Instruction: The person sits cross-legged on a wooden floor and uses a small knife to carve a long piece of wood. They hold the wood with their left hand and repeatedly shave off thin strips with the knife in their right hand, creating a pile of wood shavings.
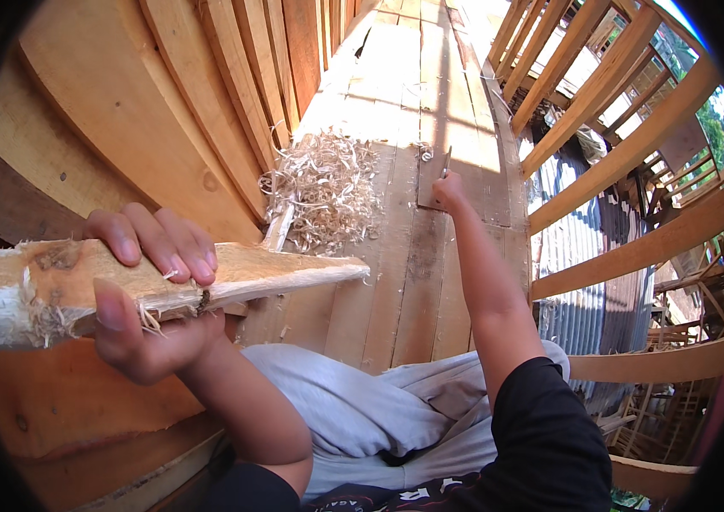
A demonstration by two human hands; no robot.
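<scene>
White lettering (420,493) on black shirt (550,427); left grip (155,346) holds wood (285,269)

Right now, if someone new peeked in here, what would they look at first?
Probably the big pale piece of wood coming in from the left edge and narrowing toward the middle, gripped by the left hand. Next, the curly heap of shavings just beyond it, on the plank floor. Farther off, right of the heap, the right hand holds what looks like a thin blade.
</scene>
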